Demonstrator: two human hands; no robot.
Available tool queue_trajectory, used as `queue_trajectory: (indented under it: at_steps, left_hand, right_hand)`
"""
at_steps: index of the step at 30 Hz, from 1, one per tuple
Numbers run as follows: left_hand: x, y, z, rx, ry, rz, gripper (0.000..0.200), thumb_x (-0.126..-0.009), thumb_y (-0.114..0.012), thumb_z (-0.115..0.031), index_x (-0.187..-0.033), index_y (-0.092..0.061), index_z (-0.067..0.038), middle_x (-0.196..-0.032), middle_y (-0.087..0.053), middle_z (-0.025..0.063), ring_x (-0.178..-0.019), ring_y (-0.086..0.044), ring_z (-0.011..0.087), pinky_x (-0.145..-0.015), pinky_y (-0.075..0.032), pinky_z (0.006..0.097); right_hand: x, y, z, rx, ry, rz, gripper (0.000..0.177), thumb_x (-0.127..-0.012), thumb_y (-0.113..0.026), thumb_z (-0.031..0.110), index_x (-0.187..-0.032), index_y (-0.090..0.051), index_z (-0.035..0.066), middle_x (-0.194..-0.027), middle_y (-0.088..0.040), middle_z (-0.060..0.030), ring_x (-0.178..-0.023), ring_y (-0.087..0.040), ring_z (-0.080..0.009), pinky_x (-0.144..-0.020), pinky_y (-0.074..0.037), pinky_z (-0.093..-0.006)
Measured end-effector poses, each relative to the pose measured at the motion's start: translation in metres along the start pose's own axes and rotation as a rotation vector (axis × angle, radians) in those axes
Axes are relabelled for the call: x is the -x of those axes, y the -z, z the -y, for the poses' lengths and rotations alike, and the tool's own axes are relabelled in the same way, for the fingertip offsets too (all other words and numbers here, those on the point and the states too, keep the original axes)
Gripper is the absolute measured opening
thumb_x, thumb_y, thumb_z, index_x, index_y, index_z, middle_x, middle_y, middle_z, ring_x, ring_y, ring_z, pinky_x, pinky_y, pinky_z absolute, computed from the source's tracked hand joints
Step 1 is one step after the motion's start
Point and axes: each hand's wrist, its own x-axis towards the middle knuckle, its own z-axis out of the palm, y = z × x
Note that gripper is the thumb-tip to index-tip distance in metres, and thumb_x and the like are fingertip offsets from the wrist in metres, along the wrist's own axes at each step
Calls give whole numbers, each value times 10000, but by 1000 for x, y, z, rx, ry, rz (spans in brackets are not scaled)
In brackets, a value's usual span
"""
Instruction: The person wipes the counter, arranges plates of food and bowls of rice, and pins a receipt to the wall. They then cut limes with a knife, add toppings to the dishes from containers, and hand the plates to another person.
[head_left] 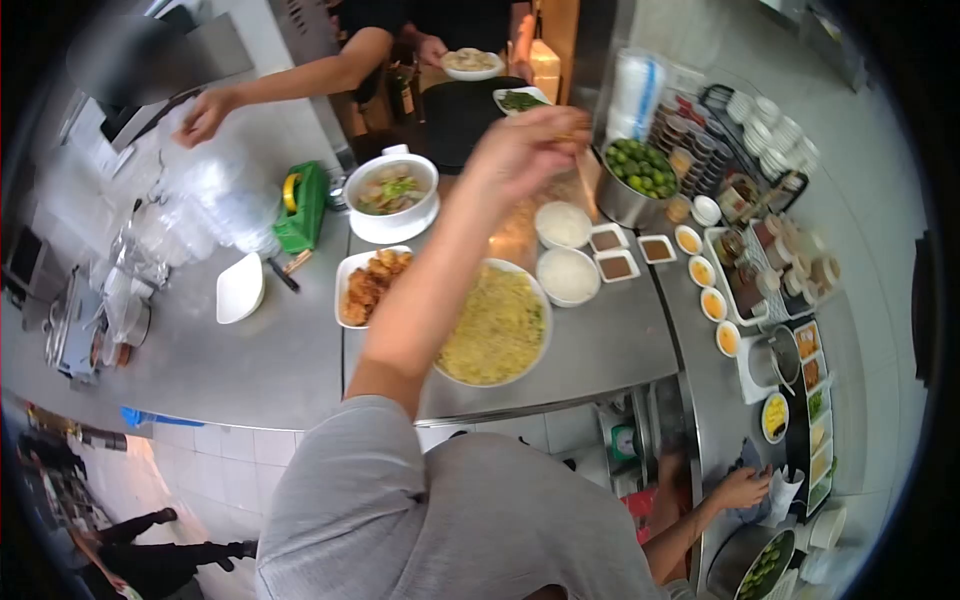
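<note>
My left hand (530, 150) is raised above the far part of the counter, fingers closed; whatever they may hold I cannot make out. It is smeared a little by motion. In this view the fingertips lie between a dish of green vegetables (521, 101) and a pot of green limes (641, 168). Beneath my forearm are a large white plate of yellow food (495, 325) and a dish of browned fried pieces (372, 285), partly covered by the arm. Two bowls of white rice (565, 250) stand just right of it. My right hand is out of view.
A lidded-style white pot of soup (390, 195), a green scale-like box (303, 208) and a white bowl (241, 288) stand left. A co-worker's hand (740, 488) touches cloth at right. Across, one hand (205, 115) reaches over plastic bags; another (430, 50) holds a plate.
</note>
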Motion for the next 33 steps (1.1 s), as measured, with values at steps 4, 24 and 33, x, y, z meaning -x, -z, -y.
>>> queue_trajectory:
  at_steps: [4,24,33]
  left_hand:
    - [38,144,-84,-646,-98,-524,159,-889,-551,-31,-999,-637,45,-806,-644,96,-608,-574,110,-524,-489,216]
    - [157,275,-126,-1778,78,-376,336,-893,-544,-351,-1022,-648,-60,-889,-648,252,-890,-616,406,-788,-477,452]
    - [375,334,-168,-1939,238,-1580,487,-887,-527,-393,-1083,-491,52,-1059,-585,261,-958,-588,425,-823,-471,498]
  right_hand:
    - [73,-8,57,-987,-16,431,276,-893,-517,153,-1138,-590,47,-910,-643,-118,-780,-616,-226,-688,-493,-324]
    - [201,183,243,-1282,-161,1458,388,-928,-443,102,-1308,-420,23,-786,-635,-82,-621,-584,-120,-519,-432,-238]
    - [176,158,249,-1203,-223,1333,330,-931,-432,88,-1252,-462,16,-747,-611,-65,-591,-559,-106,-506,-409,-218]
